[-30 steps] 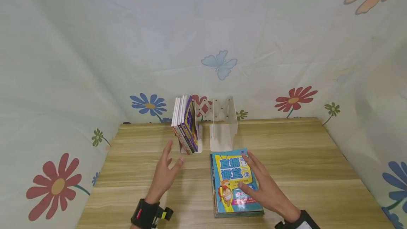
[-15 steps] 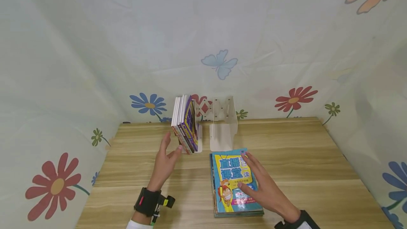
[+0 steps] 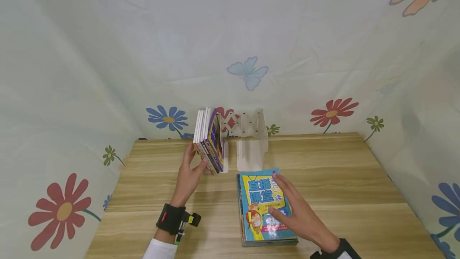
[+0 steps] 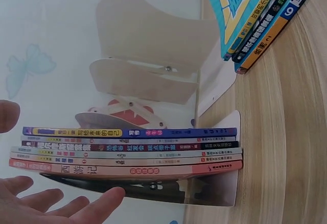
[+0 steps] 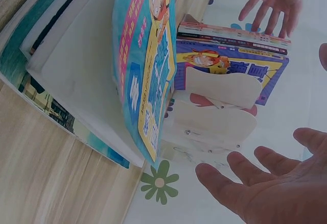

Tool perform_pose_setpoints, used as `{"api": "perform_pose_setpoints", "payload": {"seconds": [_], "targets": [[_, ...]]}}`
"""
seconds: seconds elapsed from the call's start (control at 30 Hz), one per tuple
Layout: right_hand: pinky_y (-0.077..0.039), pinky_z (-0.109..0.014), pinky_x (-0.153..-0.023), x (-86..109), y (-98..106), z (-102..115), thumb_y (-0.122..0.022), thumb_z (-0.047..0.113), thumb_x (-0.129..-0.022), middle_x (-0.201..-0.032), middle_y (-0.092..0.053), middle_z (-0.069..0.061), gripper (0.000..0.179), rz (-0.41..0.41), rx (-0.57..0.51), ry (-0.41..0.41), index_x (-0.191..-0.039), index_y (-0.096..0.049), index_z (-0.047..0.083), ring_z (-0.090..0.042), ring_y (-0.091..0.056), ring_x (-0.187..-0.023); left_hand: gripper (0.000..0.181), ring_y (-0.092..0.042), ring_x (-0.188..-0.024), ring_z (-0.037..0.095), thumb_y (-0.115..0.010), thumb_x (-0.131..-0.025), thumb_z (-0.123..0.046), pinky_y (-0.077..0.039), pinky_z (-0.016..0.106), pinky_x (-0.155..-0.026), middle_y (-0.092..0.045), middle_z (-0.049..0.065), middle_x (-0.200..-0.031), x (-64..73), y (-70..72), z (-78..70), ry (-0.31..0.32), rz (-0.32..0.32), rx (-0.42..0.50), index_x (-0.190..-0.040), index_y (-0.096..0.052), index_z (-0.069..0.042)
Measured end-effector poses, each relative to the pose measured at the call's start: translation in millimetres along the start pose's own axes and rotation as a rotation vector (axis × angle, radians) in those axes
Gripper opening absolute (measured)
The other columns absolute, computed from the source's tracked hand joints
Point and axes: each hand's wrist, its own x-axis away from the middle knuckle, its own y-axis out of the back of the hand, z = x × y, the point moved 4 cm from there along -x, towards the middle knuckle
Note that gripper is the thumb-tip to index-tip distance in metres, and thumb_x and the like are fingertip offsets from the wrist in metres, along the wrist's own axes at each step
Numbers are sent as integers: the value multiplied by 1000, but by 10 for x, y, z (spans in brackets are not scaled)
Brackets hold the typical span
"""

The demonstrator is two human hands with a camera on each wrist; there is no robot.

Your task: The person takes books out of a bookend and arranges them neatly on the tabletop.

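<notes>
Several thin books (image 3: 209, 145) stand upright in the left side of a white metal book stand (image 3: 250, 156), spines facing me. My left hand (image 3: 188, 177) is right at these spines, thumb and fingers apart on either side of the row. In the left wrist view the spread fingers (image 4: 43, 198) are beside a pink-spined book (image 4: 127, 169), and the row's other outer book has a purple spine (image 4: 179, 132). My right hand (image 3: 302, 215) is held with extended fingers over the right side of a stack of books, whose top one has a blue-and-yellow cover (image 3: 256, 195).
The stand's right section holds no books and sits just behind the stack. A wooden table (image 3: 341, 179) lies beneath everything. A pale cloth (image 3: 305, 51) with flowers and butterflies rises behind and at both sides.
My left hand has moved forward and slightly right, up to the spines of the standing books. The right hand, the stack and the stand have kept their places.
</notes>
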Motion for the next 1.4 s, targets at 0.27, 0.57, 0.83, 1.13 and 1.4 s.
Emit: {"api": "perform_pose_setpoints", "payload": {"seconds": [0.27, 0.57, 0.83, 1.13, 1.4], "targets": [[-34, -69, -90, 8, -5, -17, -66, 48, -81, -151, -17, 0, 82, 4, -2, -20, -145, -17, 37, -34, -23, -131, 66, -30, -128, 27, -57, -92, -15, -44, 41, -93, -28, 15, -144, -2, -28, -307, 0, 29, 31, -146, -20, -18], [-35, -68, -90, 15, -3, -32, -67, 47, -81, -151, -19, -2, 82, 3, -5, -32, -145, -17, 37, -34, -24, -131, 66, -32, -126, 27, -58, -91, -17, -44, 40, -93, -30, 15, -144, -85, -38, -249, 13, 14, 21, -146, -22, -21], [-35, -67, -91, 20, 7, -37, -67, 45, -82, -150, -20, -2, 81, -1, -6, -29, -145, -17, 36, -33, -26, -130, 69, -26, -130, 23, -60, -90, -36, -45, 41, -92, -29, 9, -145, -197, -39, 1, 17, -16, -54, -145, -19, -33], [-34, -69, -90, 36, 7, -48, -65, 47, -83, -150, -21, -5, 78, -6, -5, -36, -145, -17, 37, -35, -26, -130, 64, -30, -128, 26, -52, -94, -36, -27, 59, -102, -32, 11, -144, -258, -35, 39, 12, -12, -125, -145, -13, -37], [-35, -70, -88, 53, 12, -83, -64, 47, -83, -148, -24, -7, 78, -3, 12, -58, -144, -17, 38, -38, -28, -129, 60, -33, -126, 28, -48, -96, -32, -29, 59, -101, -34, 10, -144, -323, -35, 63, -47, 7, -118, -144, -13, -41]]}}
